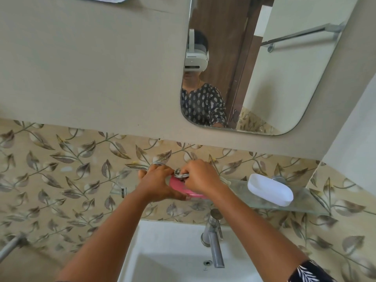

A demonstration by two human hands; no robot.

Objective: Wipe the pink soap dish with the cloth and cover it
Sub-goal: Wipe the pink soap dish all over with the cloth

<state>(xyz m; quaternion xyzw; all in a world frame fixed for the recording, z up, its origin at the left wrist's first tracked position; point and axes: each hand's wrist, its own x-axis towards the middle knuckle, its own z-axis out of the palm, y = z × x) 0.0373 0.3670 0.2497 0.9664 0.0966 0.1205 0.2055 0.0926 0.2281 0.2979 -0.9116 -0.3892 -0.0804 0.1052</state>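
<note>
The pink soap dish (179, 186) is held up in front of the leaf-patterned wall, above the sink. My left hand (156, 183) grips it from the left, thumb along its lower edge. My right hand (200, 177) pinches a small bunched grey cloth (180, 173) and presses it against the top of the dish. Both hands hide most of the dish. A white oval lid (270, 189) lies on the glass shelf (305, 202) to the right.
A white sink (162, 257) with a chrome tap (213, 237) is right below my arms. A mirror (274, 78) hangs above the shelf. A chrome rail end (12, 245) sticks out at the lower left.
</note>
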